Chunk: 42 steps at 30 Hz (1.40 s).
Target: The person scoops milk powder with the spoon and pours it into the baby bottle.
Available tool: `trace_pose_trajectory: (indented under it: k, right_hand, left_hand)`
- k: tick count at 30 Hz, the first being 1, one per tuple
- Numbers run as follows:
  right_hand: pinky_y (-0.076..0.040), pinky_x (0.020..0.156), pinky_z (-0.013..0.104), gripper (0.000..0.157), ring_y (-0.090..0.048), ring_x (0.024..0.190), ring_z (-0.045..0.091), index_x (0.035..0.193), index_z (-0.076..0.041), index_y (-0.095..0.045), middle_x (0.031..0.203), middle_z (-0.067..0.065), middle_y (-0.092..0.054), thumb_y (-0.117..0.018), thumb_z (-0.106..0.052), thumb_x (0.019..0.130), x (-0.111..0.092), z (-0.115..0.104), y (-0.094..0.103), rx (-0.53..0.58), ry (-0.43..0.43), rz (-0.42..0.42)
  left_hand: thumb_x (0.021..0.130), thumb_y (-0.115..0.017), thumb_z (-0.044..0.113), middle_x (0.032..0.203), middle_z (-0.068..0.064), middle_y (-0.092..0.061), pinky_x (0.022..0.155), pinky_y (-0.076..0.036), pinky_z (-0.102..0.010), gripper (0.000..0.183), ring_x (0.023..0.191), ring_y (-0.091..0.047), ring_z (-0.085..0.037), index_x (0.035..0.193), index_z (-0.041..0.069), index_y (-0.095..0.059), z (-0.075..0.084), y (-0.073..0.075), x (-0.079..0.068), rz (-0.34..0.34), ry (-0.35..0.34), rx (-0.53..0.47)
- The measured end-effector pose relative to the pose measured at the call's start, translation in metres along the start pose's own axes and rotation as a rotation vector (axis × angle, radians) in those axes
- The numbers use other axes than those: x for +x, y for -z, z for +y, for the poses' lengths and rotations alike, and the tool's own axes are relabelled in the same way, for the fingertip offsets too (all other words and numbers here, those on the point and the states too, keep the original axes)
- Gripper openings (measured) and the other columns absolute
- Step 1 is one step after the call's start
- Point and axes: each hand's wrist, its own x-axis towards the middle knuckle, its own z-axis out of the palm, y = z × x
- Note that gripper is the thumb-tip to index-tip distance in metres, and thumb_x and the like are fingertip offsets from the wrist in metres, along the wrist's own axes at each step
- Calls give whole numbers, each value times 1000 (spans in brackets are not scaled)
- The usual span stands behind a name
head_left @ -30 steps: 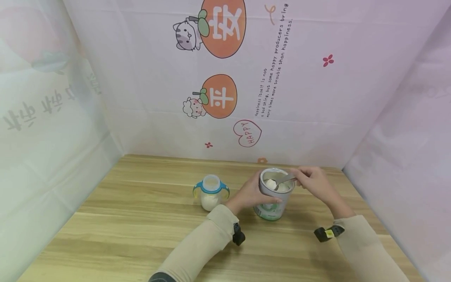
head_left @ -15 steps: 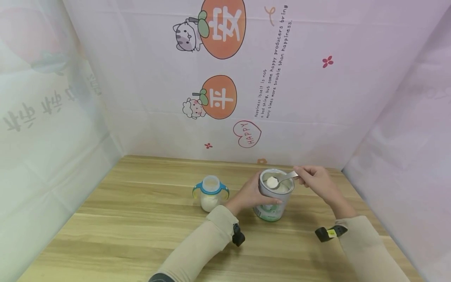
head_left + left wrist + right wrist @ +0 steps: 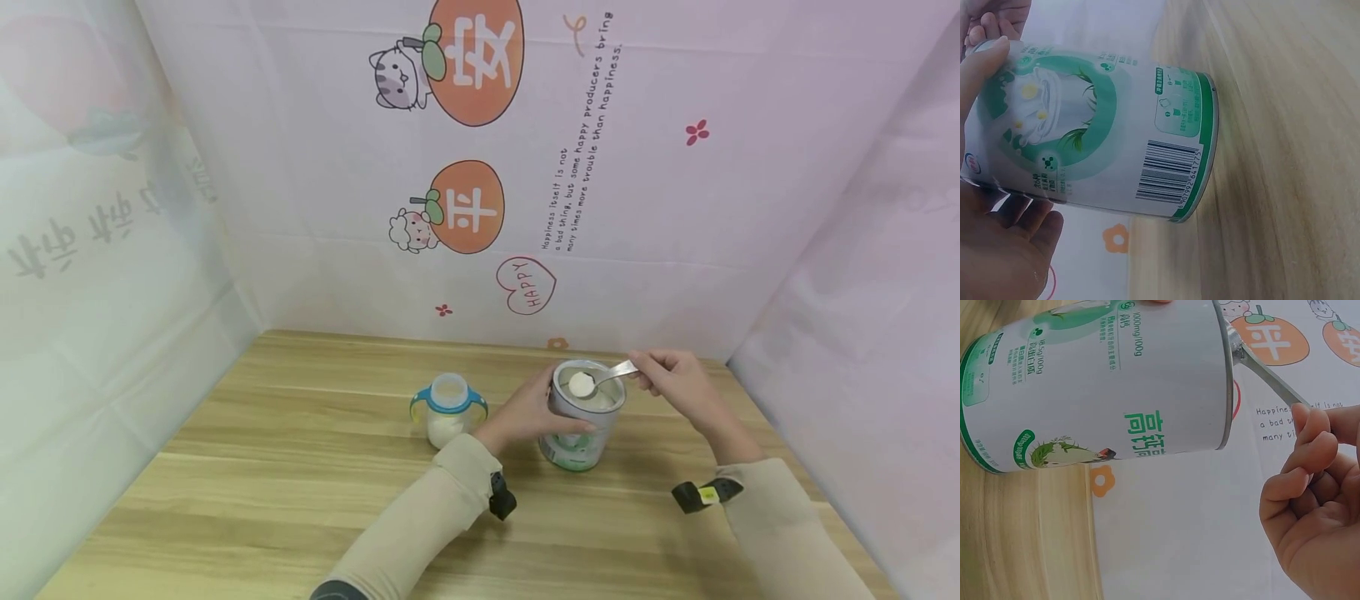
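In the head view my left hand (image 3: pixel 519 414) grips a white and green milk powder can (image 3: pixel 576 450), thumb across its near side. The can's top is open and it leans slightly; its base meets the table. My right hand (image 3: pixel 681 390) pinches the handle of a metal spoon (image 3: pixel 619 369) over the can's right rim. A heap of whitish powder (image 3: pixel 581 384) fills the spoon's bowl, at the can's mouth. Left of the can stands a baby bottle (image 3: pixel 448 427) with blue handles, lidless, with whitish contents. The right wrist view shows the can's side and the spoon's handle (image 3: pixel 1272 381).
A wood-grain table (image 3: pixel 247 467) bears everything. Behind it rises a printed fabric backdrop (image 3: pixel 345 275), with further fabric walls at left and right. The baby bottle stands close to my left forearm (image 3: pixel 427 508).
My right hand has risen slightly and moved a little right. The spoon has lifted within the can's mouth, bringing its powder heap further into view. The can and bottle hardly differ.
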Motion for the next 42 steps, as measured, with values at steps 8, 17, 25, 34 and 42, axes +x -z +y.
trace_pose_trajectory:
  k: [8,17,25,34,42]
  right_hand:
    - [-47,64,29,45,-52,69,14,93,3,-69,74,2,-58,-54,-38,105,3,-2,-1,10,15,5]
    - [-48,66,28,47,-53,72,16,95,4,-69,76,5,-59,-54,-39,105,5,-5,-3,4,3,6]
    - [-49,66,28,47,-54,72,16,95,3,-69,78,13,-60,-53,-40,105,8,-10,-6,3,23,8]
    - [-49,67,27,47,-54,74,14,101,8,-69,80,11,-61,-54,-37,105,13,-14,-10,31,12,6]
    - [-50,67,24,45,-55,74,11,104,8,-70,79,6,-62,-55,-34,104,16,-22,-16,88,13,-1]
  left_hand:
    - [76,-90,39,139,16,-51,108,-39,-47,89,130,-46,-9,149,32,-40,0,7,1,3,-7,38]
    - [74,-89,45,147,13,-46,109,-37,-50,97,137,-42,-16,154,26,-37,3,13,-2,23,50,70]
    - [77,-87,45,151,10,-43,111,-36,-49,96,139,-42,-20,154,18,-37,10,24,-10,43,92,17]
    - [81,-85,40,151,4,-45,110,-39,-42,86,135,-46,-24,152,18,-41,13,40,-11,29,41,40]
    - [79,-84,47,145,4,-53,108,-42,-40,83,127,-52,-16,149,23,-45,19,53,-17,53,23,76]
